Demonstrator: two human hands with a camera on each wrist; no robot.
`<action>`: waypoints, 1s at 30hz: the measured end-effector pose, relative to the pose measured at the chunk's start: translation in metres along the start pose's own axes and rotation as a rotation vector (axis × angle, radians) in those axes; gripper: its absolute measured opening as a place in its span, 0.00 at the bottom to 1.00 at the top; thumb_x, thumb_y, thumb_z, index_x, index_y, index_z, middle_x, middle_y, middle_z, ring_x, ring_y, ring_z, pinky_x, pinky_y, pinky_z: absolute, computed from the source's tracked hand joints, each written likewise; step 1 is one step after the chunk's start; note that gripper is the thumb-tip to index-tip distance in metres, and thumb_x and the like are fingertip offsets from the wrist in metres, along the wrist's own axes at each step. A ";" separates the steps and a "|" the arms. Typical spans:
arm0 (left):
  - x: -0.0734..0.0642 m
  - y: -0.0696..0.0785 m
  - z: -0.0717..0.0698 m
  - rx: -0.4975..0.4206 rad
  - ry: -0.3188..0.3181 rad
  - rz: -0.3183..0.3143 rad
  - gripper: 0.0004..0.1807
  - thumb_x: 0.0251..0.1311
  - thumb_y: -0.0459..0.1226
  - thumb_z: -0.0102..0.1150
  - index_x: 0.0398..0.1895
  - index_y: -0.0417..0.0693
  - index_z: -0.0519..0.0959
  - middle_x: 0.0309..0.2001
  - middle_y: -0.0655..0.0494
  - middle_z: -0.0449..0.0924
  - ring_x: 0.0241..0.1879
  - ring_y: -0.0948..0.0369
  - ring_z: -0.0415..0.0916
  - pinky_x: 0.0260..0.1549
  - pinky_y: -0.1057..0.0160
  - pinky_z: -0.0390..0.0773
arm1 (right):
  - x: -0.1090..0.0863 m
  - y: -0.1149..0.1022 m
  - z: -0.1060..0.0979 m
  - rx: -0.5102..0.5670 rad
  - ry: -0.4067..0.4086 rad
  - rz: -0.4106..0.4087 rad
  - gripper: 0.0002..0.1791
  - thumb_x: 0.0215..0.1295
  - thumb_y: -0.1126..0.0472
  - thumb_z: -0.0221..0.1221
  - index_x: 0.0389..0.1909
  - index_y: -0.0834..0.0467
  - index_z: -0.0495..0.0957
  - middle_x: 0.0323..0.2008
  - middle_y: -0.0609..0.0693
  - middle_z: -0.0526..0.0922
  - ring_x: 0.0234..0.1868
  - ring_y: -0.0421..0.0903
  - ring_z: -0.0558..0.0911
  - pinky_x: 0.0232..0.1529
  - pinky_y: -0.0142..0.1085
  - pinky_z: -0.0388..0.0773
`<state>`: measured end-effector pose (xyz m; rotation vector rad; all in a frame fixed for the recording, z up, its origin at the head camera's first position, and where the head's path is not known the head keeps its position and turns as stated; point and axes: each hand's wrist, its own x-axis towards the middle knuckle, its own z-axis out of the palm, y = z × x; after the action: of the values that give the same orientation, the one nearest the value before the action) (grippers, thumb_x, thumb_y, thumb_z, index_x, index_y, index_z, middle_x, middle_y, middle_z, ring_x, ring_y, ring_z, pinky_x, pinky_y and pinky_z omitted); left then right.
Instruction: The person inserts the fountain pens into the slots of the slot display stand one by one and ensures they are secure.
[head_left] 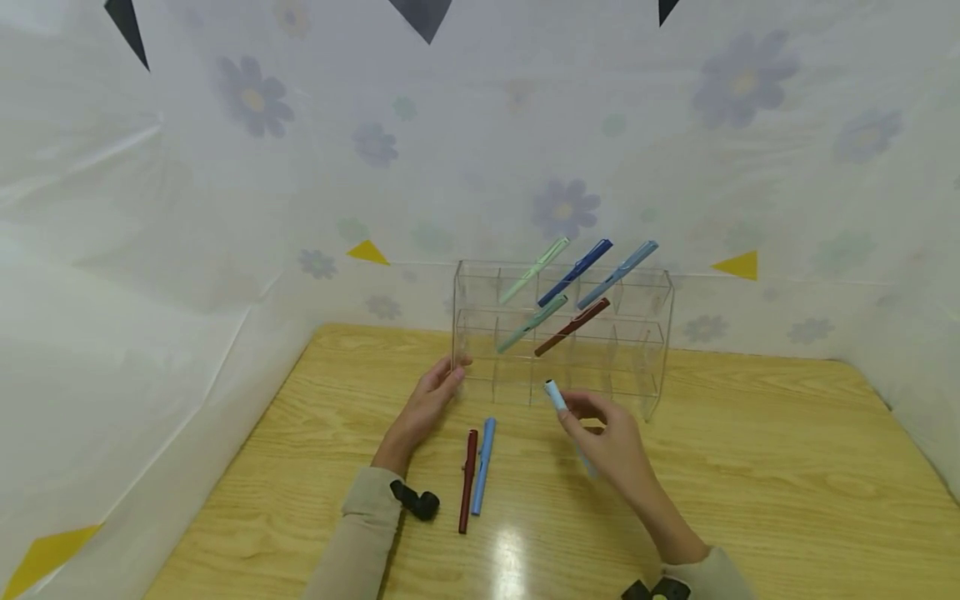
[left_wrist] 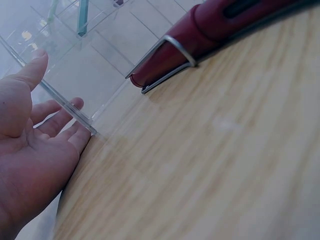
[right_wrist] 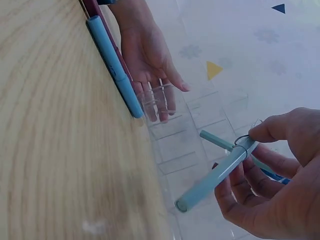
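The right grip (head_left: 611,437) is pinching a pale blue pen (right_wrist: 215,176) between thumb and fingers; the left grip (head_left: 429,406), fingers loosely extended, is touching the clear rack (head_left: 630,317) ahead of the right grip. The pen is probably handling as light, stiff, slightly slippery; its middle is offering the surest hold.

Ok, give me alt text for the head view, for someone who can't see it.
A person's right hand holds a pale blue pen in front of a clear two-row rack bearing five pens; their left hand is at the rack's left end. A dark red pen and a blue pen lie on the wooden table.
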<state>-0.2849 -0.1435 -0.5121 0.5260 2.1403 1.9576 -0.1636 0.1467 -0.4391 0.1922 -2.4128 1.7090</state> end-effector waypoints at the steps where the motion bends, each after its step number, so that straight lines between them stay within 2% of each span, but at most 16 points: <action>1: 0.000 0.000 0.000 -0.002 -0.001 0.002 0.31 0.80 0.51 0.46 0.76 0.42 0.65 0.76 0.49 0.61 0.76 0.49 0.56 0.70 0.40 0.59 | 0.001 0.000 -0.002 0.002 0.007 -0.003 0.12 0.72 0.62 0.65 0.52 0.61 0.84 0.42 0.53 0.86 0.43 0.47 0.83 0.39 0.32 0.83; 9: -0.001 0.003 -0.001 -0.002 -0.010 0.016 0.29 0.81 0.49 0.45 0.76 0.42 0.65 0.77 0.47 0.61 0.76 0.49 0.56 0.71 0.40 0.57 | 0.008 0.000 -0.020 0.126 0.027 -0.031 0.20 0.70 0.70 0.63 0.61 0.66 0.75 0.48 0.64 0.82 0.42 0.43 0.86 0.38 0.42 0.86; 16: -0.001 0.003 -0.002 -0.005 0.000 0.018 0.29 0.81 0.50 0.46 0.76 0.42 0.66 0.77 0.48 0.61 0.76 0.49 0.56 0.70 0.40 0.58 | 0.015 0.002 -0.034 0.203 0.047 -0.103 0.28 0.71 0.72 0.61 0.69 0.60 0.67 0.44 0.68 0.82 0.39 0.45 0.88 0.36 0.44 0.86; 20: 0.000 0.002 -0.001 -0.006 0.014 0.028 0.28 0.81 0.48 0.46 0.75 0.41 0.66 0.76 0.47 0.63 0.75 0.50 0.58 0.70 0.42 0.59 | 0.018 0.002 -0.040 0.230 0.056 -0.142 0.27 0.71 0.72 0.61 0.69 0.61 0.67 0.42 0.67 0.82 0.38 0.47 0.88 0.36 0.45 0.86; 24: 0.000 0.001 0.000 -0.005 0.018 0.033 0.27 0.82 0.46 0.45 0.75 0.41 0.66 0.74 0.48 0.65 0.75 0.50 0.59 0.70 0.43 0.60 | 0.022 0.001 -0.048 0.236 0.084 -0.159 0.25 0.73 0.71 0.60 0.68 0.63 0.67 0.43 0.61 0.84 0.40 0.45 0.88 0.37 0.42 0.86; 30: 0.000 -0.002 0.001 -0.017 0.006 0.029 0.28 0.82 0.46 0.44 0.76 0.39 0.64 0.76 0.45 0.62 0.76 0.49 0.57 0.71 0.42 0.58 | 0.034 -0.005 -0.065 0.278 0.158 -0.192 0.23 0.72 0.72 0.60 0.66 0.65 0.67 0.43 0.56 0.83 0.39 0.43 0.88 0.38 0.37 0.85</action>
<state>-0.2851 -0.1428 -0.5140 0.5524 2.1294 1.9935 -0.1911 0.2062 -0.4064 0.3028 -1.9725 1.8843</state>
